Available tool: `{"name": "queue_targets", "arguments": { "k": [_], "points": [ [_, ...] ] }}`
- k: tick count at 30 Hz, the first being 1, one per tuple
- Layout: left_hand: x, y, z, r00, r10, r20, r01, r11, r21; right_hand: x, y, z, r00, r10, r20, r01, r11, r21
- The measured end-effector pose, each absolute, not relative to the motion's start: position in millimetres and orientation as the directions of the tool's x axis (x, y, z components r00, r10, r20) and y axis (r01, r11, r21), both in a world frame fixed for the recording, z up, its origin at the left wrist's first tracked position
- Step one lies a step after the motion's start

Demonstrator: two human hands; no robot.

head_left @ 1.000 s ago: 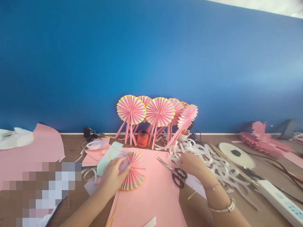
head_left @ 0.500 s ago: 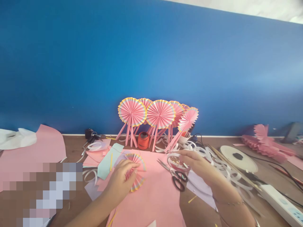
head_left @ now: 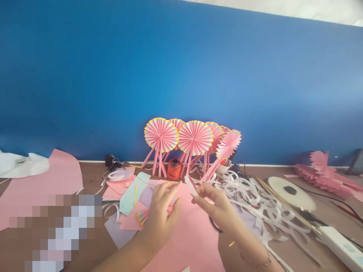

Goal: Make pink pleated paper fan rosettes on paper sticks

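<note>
My left hand [head_left: 166, 211] hovers over or rests on a small pleated pink paper fan [head_left: 141, 217] with a striped rim, its thumb and fingers apart. Much of that fan is hidden beneath the hand, so I cannot tell whether they touch. In a pinch, my right hand [head_left: 217, 207] grips a short white strip [head_left: 190, 183] with a reddish edge beside it. A large pink paper sheet [head_left: 188, 238] lies below both hands. Of the scissors, only part of a black handle [head_left: 215, 225] shows under the right hand.
Several finished pink paper fans [head_left: 195, 138] on legs stand by the blue wall around an orange-red round object [head_left: 174, 169]. Curled white strips [head_left: 241, 189] pile up at right, near a cream disc [head_left: 292, 193] and a power strip [head_left: 340, 245]. Coloured paper [head_left: 134, 194] lies left.
My right hand has moved left from beside the tape roll and scissors and now pinches a white strip. My left hand has shifted right, covering more of the small fan.
</note>
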State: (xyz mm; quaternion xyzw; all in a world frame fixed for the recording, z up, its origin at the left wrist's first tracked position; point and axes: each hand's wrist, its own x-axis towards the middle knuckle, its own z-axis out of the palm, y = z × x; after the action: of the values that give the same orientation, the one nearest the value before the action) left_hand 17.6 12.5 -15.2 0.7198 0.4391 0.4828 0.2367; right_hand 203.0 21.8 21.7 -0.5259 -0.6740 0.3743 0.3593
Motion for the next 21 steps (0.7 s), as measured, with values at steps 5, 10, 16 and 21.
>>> {"name": "queue_targets", "arguments": {
  "k": [5, 10, 16, 21],
  "points": [
    [15, 18, -16, 0.107, 0.785, 0.61, 0.56, -0.554, 0.615, 198, 21, 22, -0.238, 0.971, 0.032, 0.383, 0.124, -0.915],
    [6, 18, -14, 0.23, 0.59, 0.774, 0.694, -0.657, 0.294, 194, 19, 17, -0.294, 0.954, -0.053, 0.254, 0.025, -0.967],
    [-5, 23, -11, 0.249, 0.558, 0.791, 0.632, -0.713, 0.304, 197, 21, 15, -0.378, 0.919, -0.117, 0.149, -0.064, -0.987],
    [-6, 34, -10, 0.008, 0.767, 0.642, 0.546, -0.541, 0.64, 201, 23, 20, -0.397, 0.908, -0.137, 0.057, -0.125, -0.991]
  ]
}}
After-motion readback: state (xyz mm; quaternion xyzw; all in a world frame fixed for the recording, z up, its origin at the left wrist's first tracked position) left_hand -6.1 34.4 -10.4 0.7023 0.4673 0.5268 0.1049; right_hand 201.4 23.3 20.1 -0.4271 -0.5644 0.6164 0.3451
